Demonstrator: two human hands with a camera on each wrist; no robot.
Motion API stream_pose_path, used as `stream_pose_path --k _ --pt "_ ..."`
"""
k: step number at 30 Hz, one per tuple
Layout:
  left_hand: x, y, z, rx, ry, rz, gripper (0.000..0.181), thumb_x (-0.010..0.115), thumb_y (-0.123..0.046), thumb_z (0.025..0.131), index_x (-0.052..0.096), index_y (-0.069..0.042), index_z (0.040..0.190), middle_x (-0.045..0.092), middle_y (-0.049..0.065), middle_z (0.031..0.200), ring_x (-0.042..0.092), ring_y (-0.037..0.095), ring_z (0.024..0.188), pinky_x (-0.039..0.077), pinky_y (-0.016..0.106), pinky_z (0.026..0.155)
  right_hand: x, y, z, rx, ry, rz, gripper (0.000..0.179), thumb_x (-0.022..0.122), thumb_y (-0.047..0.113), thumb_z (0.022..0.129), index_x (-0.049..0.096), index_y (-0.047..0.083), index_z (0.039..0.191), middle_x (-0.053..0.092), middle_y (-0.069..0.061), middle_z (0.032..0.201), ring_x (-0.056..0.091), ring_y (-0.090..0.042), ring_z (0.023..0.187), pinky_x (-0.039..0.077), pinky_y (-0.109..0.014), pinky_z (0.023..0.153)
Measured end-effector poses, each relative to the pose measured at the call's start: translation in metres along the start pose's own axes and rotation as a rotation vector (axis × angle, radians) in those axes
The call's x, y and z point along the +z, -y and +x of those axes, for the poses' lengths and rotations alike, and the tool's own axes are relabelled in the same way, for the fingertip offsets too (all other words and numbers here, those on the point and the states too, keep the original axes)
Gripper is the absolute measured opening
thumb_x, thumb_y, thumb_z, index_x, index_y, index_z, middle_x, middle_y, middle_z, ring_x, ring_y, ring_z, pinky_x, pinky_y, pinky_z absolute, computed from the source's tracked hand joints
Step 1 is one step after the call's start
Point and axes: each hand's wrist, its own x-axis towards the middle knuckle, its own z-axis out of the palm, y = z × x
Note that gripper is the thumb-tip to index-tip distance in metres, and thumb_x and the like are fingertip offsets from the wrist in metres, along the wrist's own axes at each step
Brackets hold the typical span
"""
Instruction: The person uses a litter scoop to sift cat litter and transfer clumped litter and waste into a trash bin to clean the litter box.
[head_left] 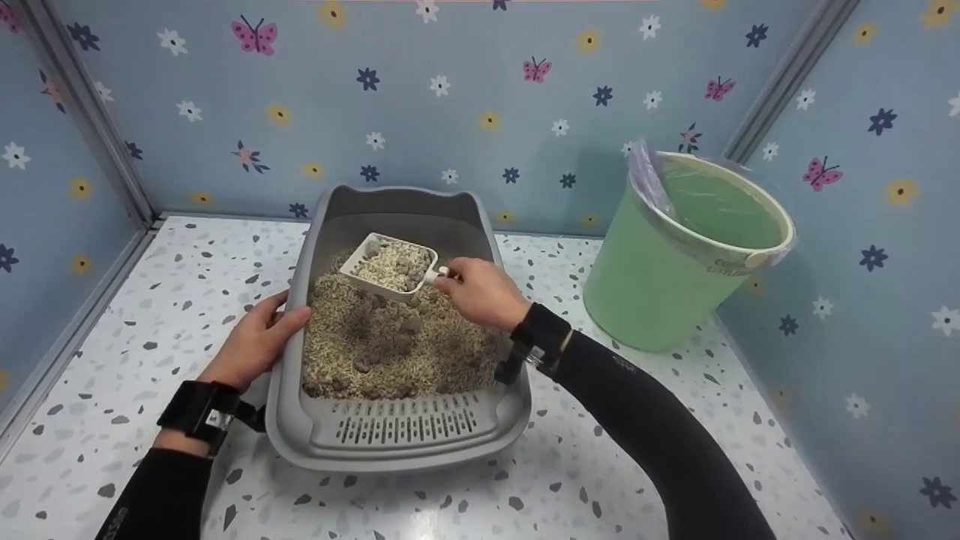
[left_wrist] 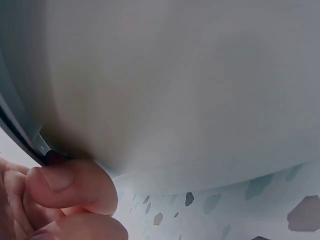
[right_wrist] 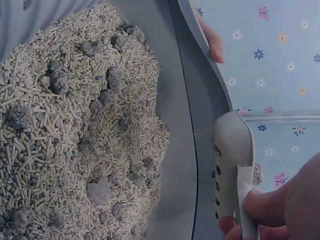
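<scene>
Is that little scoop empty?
No, the scoop in the right hand has pale litter lying in it.

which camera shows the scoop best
The head view: it shows the white scoop from above, loaded with litter and gripped by the right hand. The right wrist view has it side-on, its load mostly hidden; the left wrist view shows none of it.

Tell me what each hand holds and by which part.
The right hand holds the white, rectangular plastic scoop by its handle; the left hand grips the grey, rectangular plastic litter tray by its side rim.
</scene>
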Motion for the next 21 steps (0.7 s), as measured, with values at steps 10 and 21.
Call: stream_pose_path --k 10,21 --pt "0.001 -0.002 0.000 0.003 0.006 -0.006 0.086 0.055 -0.049 0.116 0.019 0.001 0.176 0.062 0.034 0.139 0.073 0.027 0.104 0.067 0.037 0.082 -0.014 -0.008 -0.005 -0.048 0.006 -0.004 0.034 0.066 0.042 0.114 0.063 0.019 0.089 0.051 0.006 0.075 0.047 -0.013 0.063 0.043 -0.034 0.063" --pt "0.007 -0.001 0.004 0.022 0.014 0.001 0.088 0.054 -0.050 0.117 0.017 0.003 0.176 0.061 0.036 0.145 0.072 0.029 0.110 0.065 0.031 0.086 -0.058 -0.037 -0.017 -0.184 0.001 0.038 0.037 0.073 0.033 0.109 0.059 0.020 0.077 0.046 0.005 0.070 0.043 -0.015 0.065 0.039 -0.036 0.065"
